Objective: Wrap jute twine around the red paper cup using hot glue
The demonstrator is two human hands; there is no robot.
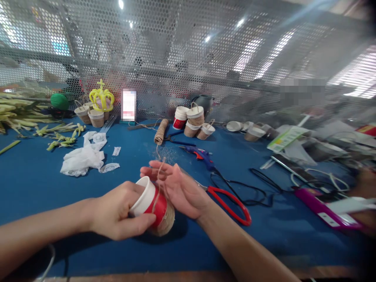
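Observation:
My left hand [119, 217] is closed on a paper cup [160, 207], fingers inside the white rim and thumb pressed on the red side. The cup lies tilted, its mouth towards my left, and its bottom part is wrapped in brown twine. My right hand [185, 192] is turned palm up beside the cup with the fingers stretched out. Across those fingers runs a strand of twine [159, 174], from the cup towards the twine roll [161, 132] further back. Red-handled scissors [232, 203] lie just right of my right hand, their blades partly hidden by it.
A blue glue gun [202, 156] with a black cord and pliers [179, 139] lie behind my hands. Several twine-wrapped cups [195, 117] stand at the back. White lace [84, 158] lies left, a purple power strip [326, 209] right. Perforated metal sheet [164, 51] borders the table.

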